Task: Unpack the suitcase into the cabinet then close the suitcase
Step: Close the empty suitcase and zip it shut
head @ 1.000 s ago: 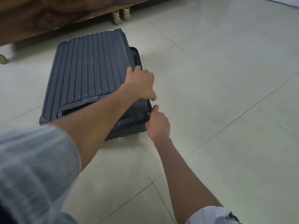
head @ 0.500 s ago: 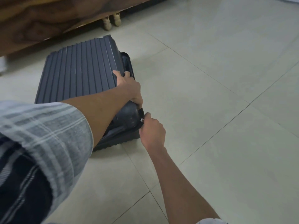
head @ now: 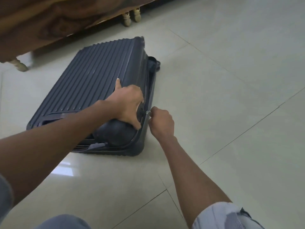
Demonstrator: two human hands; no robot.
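Pale tiled floor [head: 231,80]; suitcase [head: 92,85] lay at 11 o'clock. My left hand [head: 127,104] pressed lid, fingers spread; right hand [head: 162,123] pinched zipper pull [head: 148,112]. Closing step, I judged; next, draw zipper toward 12 o'clock.

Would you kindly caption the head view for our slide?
Left hand presses the suitcase lid while right hand pinches the zipper pull.

A room in a home. The floor [head: 214,80] is laid with large, glossy, pale tiles [head: 247,162] with thin grout lines. A piece of dark wooden furniture [head: 49,22] stands on short turned legs [head: 127,19]. A ribbed dark suitcase [head: 92,83] lies flat on the floor beside it.
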